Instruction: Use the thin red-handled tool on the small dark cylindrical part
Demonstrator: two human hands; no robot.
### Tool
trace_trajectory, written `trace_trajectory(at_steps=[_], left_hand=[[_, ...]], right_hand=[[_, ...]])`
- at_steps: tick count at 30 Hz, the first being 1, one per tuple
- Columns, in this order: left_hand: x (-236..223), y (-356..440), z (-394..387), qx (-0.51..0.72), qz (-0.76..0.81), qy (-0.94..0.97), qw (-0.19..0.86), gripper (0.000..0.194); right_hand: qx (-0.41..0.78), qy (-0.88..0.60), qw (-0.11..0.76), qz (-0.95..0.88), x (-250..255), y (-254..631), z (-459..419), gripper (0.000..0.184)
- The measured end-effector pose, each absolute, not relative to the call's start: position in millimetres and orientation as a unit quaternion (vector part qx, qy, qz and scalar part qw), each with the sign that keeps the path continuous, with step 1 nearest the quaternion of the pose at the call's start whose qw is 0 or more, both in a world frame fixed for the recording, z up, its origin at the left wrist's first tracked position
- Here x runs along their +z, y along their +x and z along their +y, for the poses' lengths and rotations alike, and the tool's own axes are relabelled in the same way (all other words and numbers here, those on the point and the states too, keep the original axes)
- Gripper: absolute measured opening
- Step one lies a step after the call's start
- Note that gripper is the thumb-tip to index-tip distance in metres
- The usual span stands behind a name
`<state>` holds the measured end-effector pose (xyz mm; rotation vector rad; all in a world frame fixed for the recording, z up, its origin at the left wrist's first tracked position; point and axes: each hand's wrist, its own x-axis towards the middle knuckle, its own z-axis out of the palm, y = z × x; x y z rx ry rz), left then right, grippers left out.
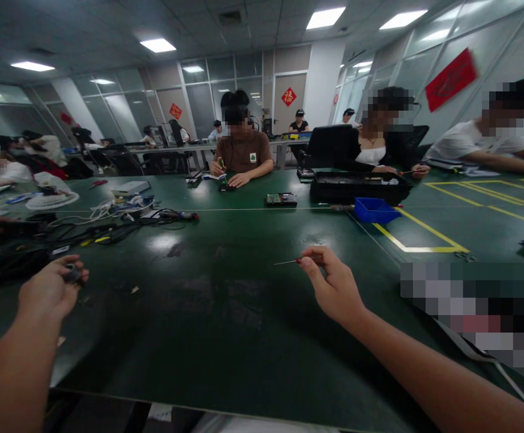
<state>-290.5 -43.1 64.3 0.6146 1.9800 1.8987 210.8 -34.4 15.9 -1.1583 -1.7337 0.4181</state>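
My right hand [334, 282] is closed round the red handle of a thin screwdriver [286, 262]. Its slim metal shaft points left above the green table. On the left, my left hand [52, 288] has its fingers curled round a small dark object [73, 274], mostly covered by the palm and too blurred to name. Beyond that hand lies a tangle of black cables [122, 224]. Farther off, across the table from my right hand, sits a small circuit board assembly [281, 199].
The green table [226, 355] spans the view, marked with yellow tape [428, 248] at right. A blue bin [374, 210] stands before a long black tray [361, 187]. Persons sit across the table. A white plastic basket [52, 199] and a grey box [130, 188] lie far left.
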Motion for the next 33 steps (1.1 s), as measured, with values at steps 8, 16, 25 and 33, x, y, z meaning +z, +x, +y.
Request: trace_trajectory(at_steps=[8, 16, 25, 33], left_hand=[[71, -202, -7, 0.676, 0.572, 0.289, 0.363, 0.027], [60, -77, 15, 0.559, 0.478, 0.470, 0.487, 0.027], [33, 9, 7, 0.447, 0.435, 0.613, 0.486, 0.023], [0, -1, 6, 0.354, 0.454, 0.746, 0.335, 0.039]], right_hand=[[0.186, -0.491, 0.459, -0.716, 16, 210, -35, 0.023], [0.164, -0.501, 0.430, -0.732, 25, 211, -36, 0.023], [0.140, -0.503, 0.418, -0.743, 27, 208, -39, 0.025], [0.182, -0.463, 0.512, -0.701, 20, 212, -40, 0.020]])
